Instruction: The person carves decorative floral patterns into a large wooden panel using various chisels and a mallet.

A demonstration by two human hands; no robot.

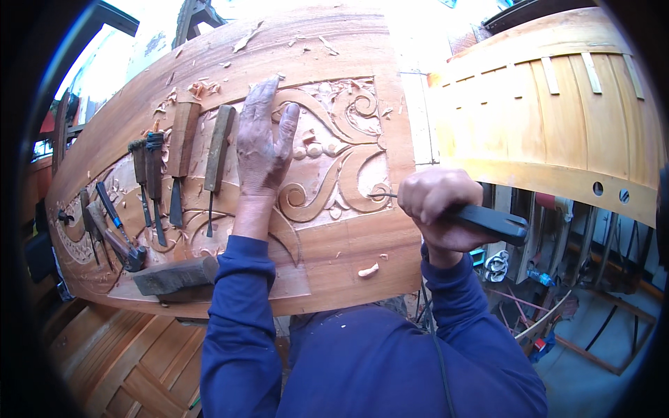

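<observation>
A wooden panel [348, 268] with carved scrolls lies before me. Flat on its carved part rests my left hand [265, 139], fingers stretched and the thumb apart, holding nothing. My right hand [442, 202] is wrapped round a black-handled tool [491, 221] at the panel's right edge. Its thin metal shaft reaches left to a small carved scroll [376, 197]; whether the tip touches the wood, I cannot tell. Left of my left hand lie a narrow wood-handled chisel [220, 150], a wider one [184, 139] and several more carving tools.
A wooden block [174, 277] and a hammer-like tool [129, 254] lie along the panel's near left side. Shavings [202, 89] are scattered over the wood. A pale slatted panel [536, 118] stands at right, above a rack of stored items. A dark cord [442, 369] crosses my front.
</observation>
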